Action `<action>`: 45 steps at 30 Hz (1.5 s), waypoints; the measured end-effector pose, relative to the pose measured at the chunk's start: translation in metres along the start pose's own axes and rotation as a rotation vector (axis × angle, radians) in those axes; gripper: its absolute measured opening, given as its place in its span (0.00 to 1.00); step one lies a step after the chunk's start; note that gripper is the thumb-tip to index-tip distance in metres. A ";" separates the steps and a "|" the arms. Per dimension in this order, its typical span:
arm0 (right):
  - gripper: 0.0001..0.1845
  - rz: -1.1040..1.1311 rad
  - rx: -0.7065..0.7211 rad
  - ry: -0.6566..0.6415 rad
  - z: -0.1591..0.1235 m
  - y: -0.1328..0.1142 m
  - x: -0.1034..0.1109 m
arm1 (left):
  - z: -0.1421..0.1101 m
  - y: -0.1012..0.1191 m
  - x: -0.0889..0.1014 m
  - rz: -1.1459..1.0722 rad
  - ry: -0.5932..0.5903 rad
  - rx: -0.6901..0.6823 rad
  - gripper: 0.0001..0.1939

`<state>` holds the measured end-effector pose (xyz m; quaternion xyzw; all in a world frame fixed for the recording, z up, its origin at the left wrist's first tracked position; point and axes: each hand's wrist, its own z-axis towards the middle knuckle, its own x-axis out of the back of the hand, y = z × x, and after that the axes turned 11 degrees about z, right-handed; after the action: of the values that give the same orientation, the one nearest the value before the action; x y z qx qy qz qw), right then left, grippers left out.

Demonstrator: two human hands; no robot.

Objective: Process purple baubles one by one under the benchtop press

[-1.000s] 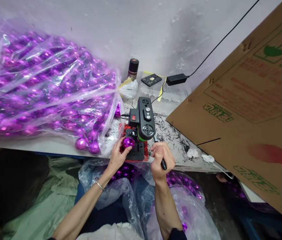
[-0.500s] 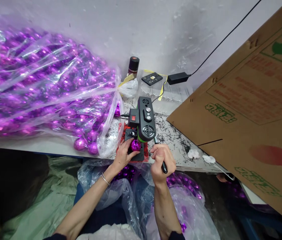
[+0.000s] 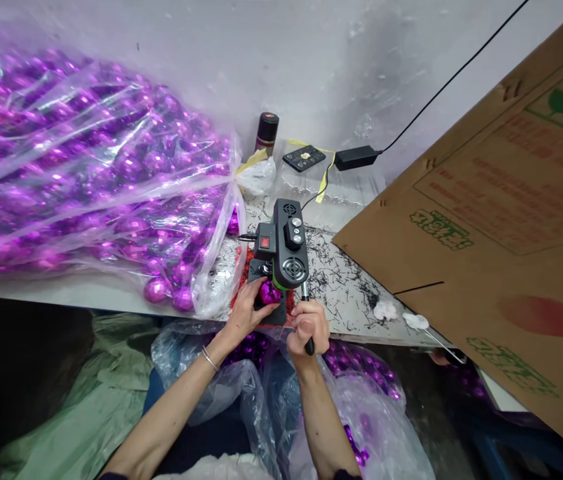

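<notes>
Between the fingers and thumb of my left hand [image 3: 247, 311] sits a shiny purple bauble [image 3: 270, 292], held under the front end of a small black bench press [image 3: 290, 243] with a red switch. My right hand [image 3: 308, 327] is wrapped round the black grip of the press's lever [image 3: 310, 346], which points down towards me. Below the bauble is the dark base plate [image 3: 276, 316] of the press, resting on a red mat [image 3: 290, 302]. The contact between the bauble and the press is hidden.
A large clear bag [image 3: 111, 180] of purple baubles fills the left of the table. A cardboard box [image 3: 481, 220] leans in on the right. Behind the press are a power adapter [image 3: 358, 158], a black keypad-like panel [image 3: 304, 158] and a dark can [image 3: 266, 129]. Black bits litter the tabletop [image 3: 331, 293].
My right hand has swung the lever left and slightly down, closer to the press. The press head has shifted slightly. My left hand stays on the bauble.
</notes>
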<state>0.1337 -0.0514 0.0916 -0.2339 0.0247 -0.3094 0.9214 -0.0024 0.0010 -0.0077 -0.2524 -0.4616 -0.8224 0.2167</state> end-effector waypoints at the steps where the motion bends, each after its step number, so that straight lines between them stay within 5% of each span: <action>1: 0.21 -0.003 0.009 0.017 -0.002 0.002 -0.002 | 0.000 0.000 0.001 0.001 -0.004 0.000 0.29; 27: 0.26 0.050 0.031 0.107 -0.009 0.010 -0.015 | 0.008 0.004 -0.003 -0.074 -0.056 0.060 0.31; 33: 0.25 0.090 -0.071 0.096 0.029 -0.009 -0.005 | 0.007 0.008 0.000 -0.100 -0.083 0.072 0.32; 36: 0.25 0.139 -0.228 0.055 0.053 -0.023 0.002 | -0.018 0.016 0.012 -0.080 -0.092 0.026 0.31; 40: 0.24 0.140 -0.212 0.054 0.049 -0.026 0.003 | -0.041 0.023 0.044 -0.040 -0.091 -0.069 0.36; 45: 0.22 0.116 -0.173 0.043 0.029 -0.019 0.003 | 0.026 -0.005 0.085 0.064 0.082 0.117 0.19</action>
<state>0.1310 -0.0548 0.1260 -0.3041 0.0848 -0.2572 0.9133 -0.0654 0.0154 0.0529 -0.2199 -0.4913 -0.7963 0.2761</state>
